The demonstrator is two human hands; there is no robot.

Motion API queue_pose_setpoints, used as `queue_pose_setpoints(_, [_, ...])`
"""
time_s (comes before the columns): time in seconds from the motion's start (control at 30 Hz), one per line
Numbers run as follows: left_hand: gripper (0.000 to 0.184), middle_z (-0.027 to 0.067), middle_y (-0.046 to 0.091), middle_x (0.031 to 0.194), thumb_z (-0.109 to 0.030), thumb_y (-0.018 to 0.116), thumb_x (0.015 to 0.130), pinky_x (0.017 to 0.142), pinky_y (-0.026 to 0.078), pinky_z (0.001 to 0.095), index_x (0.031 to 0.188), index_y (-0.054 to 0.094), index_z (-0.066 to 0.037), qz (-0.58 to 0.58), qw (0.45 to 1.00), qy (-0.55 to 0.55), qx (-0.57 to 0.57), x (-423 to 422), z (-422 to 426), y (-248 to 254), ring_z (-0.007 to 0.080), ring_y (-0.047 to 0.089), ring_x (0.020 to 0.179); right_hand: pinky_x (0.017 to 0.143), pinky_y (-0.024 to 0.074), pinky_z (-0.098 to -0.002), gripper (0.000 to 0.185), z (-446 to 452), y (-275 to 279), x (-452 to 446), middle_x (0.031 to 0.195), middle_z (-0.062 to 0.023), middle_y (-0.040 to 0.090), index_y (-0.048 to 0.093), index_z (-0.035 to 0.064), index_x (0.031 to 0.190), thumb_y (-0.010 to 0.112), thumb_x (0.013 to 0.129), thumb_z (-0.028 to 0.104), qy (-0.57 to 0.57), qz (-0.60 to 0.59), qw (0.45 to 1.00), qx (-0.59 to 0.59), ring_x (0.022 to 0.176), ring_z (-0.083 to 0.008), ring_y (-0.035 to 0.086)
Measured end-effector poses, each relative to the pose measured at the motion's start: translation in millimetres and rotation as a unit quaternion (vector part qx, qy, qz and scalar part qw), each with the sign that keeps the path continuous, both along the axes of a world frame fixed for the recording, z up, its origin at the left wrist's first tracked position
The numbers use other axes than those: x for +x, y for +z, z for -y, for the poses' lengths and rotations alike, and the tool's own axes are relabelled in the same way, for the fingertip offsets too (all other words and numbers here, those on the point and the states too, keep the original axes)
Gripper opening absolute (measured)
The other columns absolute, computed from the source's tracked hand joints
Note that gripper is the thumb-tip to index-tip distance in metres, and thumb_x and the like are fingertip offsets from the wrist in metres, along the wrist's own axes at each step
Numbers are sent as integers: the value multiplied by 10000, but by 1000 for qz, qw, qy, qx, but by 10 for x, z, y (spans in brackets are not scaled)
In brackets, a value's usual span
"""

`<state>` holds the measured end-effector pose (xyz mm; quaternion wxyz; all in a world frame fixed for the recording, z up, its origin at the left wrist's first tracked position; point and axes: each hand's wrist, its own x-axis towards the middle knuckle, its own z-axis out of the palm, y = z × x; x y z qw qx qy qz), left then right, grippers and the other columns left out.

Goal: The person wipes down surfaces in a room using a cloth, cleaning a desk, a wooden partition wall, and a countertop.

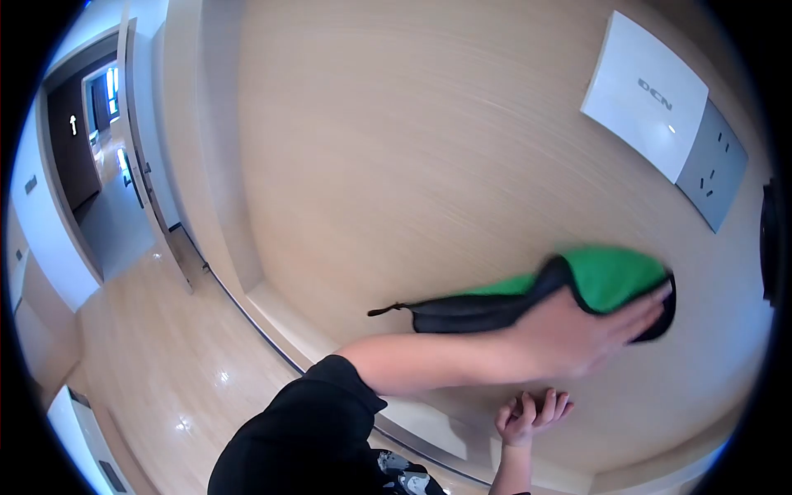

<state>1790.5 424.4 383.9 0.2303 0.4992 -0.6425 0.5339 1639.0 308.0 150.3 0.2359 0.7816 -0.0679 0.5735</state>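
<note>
A green cloth with a dark grey reverse and black edging (615, 276) lies against the wood-grain panel (396, 165). My left hand (569, 330) is on it, back of the hand towards me and fingers stretched right, pressing part of it to the surface. Motion blurs this hand and the cloth. The cloth's narrow tail, ending in a small loop, trails left above my forearm. Lower down, my right hand (535, 417) holds nothing, its fingers half curled and apart. The palm side of the left hand is hidden.
A white box marked DCN (648, 95) and a grey socket plate (714, 165) are fixed to the panel at upper right. A dark round-edged object (769, 243) stands at the far right. An open door (153, 157) and wooden floor (177, 355) are on the left.
</note>
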Motion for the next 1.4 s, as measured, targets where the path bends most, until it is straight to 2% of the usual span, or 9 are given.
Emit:
queue_pose_setpoints(0.13, [602,134,315,1632,-264,556,918,1085,416,507,1456,499,0,-57,991,-118,33,-160,268,-173,281,374,1451,1183,176,-689,369,-8,-2,-13,1505,-219,403,553,101,1233,539,889,234,7,-11,1000,3,1462,-487,285])
queue_pose_setpoints(0.33, [661,96,289,1649,-355,657,838,989,469,493,1447,519,-138,-120,990,-71,-19,248,-296,197,271,513,1313,1183,175,-692,360,-2,0,9,1500,-224,406,552,100,1224,536,878,202,-1,-9,1000,-10,1460,-495,287])
queue_pose_setpoints(0.47, [742,138,315,1634,-417,681,800,932,515,512,1455,506,-117,-182,983,-4,-40,702,-752,327,334,568,1279,1188,167,-692,337,6,-7,11,1496,-224,411,550,102,1190,537,862,178,-1,-4,1000,-10,1460,-497,288])
queue_pose_setpoints(0.6, [784,194,319,1622,-418,673,804,1046,450,537,1487,468,-92,-166,958,160,-171,1369,-1175,253,398,511,1348,1192,154,-694,331,12,-4,40,1499,-224,410,549,107,1166,537,840,163,5,7,1000,-14,1460,-499,291])
queue_pose_setpoints(0.73, [704,171,245,1662,-368,542,941,1176,297,534,1552,367,-65,-265,893,255,-259,2357,-1717,104,384,249,1523,1193,147,-694,341,39,-16,34,1509,-225,402,554,109,1163,534,828,166,8,4,1000,-17,1461,-502,287])
queue_pose_setpoints(0.87, [582,168,236,1666,-237,353,1026,1232,189,474,1564,322,-19,-290,876,214,-321,3561,-2442,-374,383,211,1535,1194,146,-691,325,66,-12,40,1515,-227,396,560,110,1160,527,844,181,8,4,1000,-26,1463,-501,283])
queue_pose_setpoints(0.97, [592,226,274,1637,-169,387,970,1242,169,444,1530,367,24,-320,865,197,-332,4006,-2767,-841,390,225,1529,1197,147,-680,321,55,23,35,1519,-225,389,549,108,1179,522,872,196,6,1,1000,-31,1468,-490,278])
queue_pose_setpoints(1.23, [564,258,294,1616,-152,411,977,1243,168,461,1503,395,53,-341,842,199,-367,3383,-2191,-1373,412,234,1519,1207,152,-649,364,-13,91,46,1522,-209,377,489,91,1242,587,914,214,7,-5,1000,-13,1486,-460,248])
queue_pose_setpoints(1.4, [622,261,233,1642,-412,359,1018,1141,158,691,1562,338,-111,-263,901,191,-289,1817,-1127,-1270,519,172,1509,1203,165,-636,398,-27,98,35,1516,-209,387,478,92,1260,601,902,214,13,-4,1000,-6,1482,-458,261])
